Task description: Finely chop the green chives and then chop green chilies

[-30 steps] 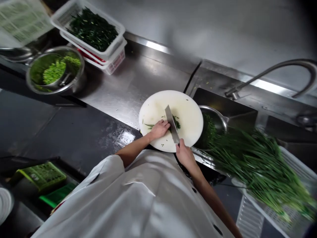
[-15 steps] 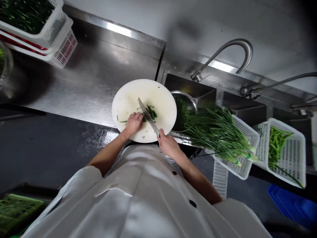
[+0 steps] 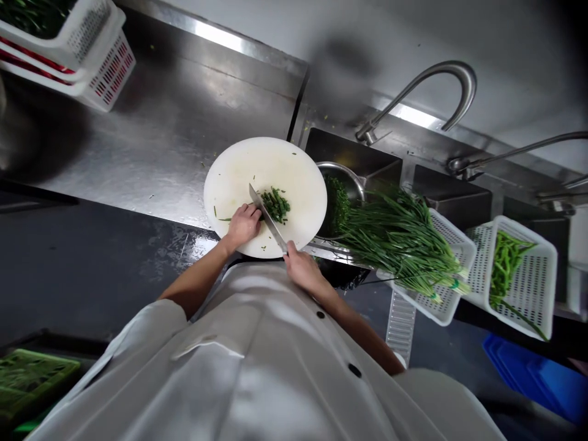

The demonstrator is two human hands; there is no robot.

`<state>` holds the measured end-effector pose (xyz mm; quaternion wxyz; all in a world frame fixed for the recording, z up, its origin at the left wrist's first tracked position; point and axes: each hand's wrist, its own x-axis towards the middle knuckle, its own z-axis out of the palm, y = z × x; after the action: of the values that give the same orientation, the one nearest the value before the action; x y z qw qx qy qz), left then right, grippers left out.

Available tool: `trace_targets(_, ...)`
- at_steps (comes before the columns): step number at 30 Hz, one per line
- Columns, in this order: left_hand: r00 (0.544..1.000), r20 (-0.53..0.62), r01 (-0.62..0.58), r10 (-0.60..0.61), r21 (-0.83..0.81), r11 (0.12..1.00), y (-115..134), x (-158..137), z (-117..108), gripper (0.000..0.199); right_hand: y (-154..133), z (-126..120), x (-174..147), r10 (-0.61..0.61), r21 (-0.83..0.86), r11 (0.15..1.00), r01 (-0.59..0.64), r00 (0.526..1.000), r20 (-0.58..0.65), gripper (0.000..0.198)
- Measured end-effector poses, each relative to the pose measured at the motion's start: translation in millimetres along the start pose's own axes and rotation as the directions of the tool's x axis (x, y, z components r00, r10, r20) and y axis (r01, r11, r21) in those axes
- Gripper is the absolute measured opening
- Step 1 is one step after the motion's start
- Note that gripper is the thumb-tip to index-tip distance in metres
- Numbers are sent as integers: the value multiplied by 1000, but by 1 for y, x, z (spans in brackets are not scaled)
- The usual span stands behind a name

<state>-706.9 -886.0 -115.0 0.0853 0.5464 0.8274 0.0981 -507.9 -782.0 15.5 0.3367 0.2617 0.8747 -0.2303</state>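
A round white cutting board point(image 3: 229, 165) lies across the counter edge, close in front of my body. On it my left hand point(image 3: 244, 225), fingers curled, presses down thin green stalks that look like scallions or chives; the hand mostly hides them. My right hand point(image 3: 302, 268) grips the handle of a kitchen knife point(image 3: 269, 219). Its blade slants up and left, right beside my left fingertips. A small heap of chopped greens point(image 3: 276, 206) sits just right of the blade. A few loose bits are scattered over the board.
Right of the board, a metal bowl point(image 3: 356, 177) holds finely chopped greens. Long bunched green stalks point(image 3: 399, 245) overhang a white basket point(image 3: 443, 315); another basket point(image 3: 546, 275) contains green peppers point(image 3: 508, 263). Sinks with curved faucets point(image 3: 466, 79) lie behind. Stacked baskets point(image 3: 108, 76) stand far left.
The knife and both hands have shifted slightly left on the board. The heap of cut greens right of the blade is larger. The whole view has moved a little.
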Motion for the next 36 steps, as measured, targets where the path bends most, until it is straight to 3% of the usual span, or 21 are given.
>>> trace_targets(4, 999, -35, 20, -21, -28, 999, -3, -2, 1, 20, -4, 1, 4, 3, -4, 1000, -3, 998, -62, 35)
trace_targets(9, 1000, -30, -4, 4, 2, 1000, -10, -6, 4, 21, -1, 1, -1, -23, 2, 1000, 23, 1000, 7, 34)
trace_targets(14, 999, -36, -19, 18, -26, 999, -14, -13, 3, 19, -4, -1, 5, -48, -6, 999, 47, 997, -63, 36)
trace_targets(19, 1000, -21, -22, 22, -43, 999, -15, -19, 3, 21, -2, 2, -2, -63, -19, 998, 64, 998, 24, 32)
trace_targets(24, 999, -25, -32, 31, -67, 997, -16, -24, 4, 20, -6, 8, 5, -44, -27, 999, 43, 998, -37, 37)
trace_targets(28, 999, -40, -18, 17, -37, 999, -18, -29, 6, 19, -3, 14, 0, -83, -33, 996, 83, 997, -4, 37)
trace_targets(33, 997, -75, -4, 1, -34, 999, -18, -31, 9, 23, 6, 14, 33, -37, 100, 994, 47, 994, -101, 46)
trace_targets(36, 994, -101, 21, -27, -59, 998, -16, -31, 7, 22, 37, 2, 50, 57, 271, 962, -14, 987, -151, 45)
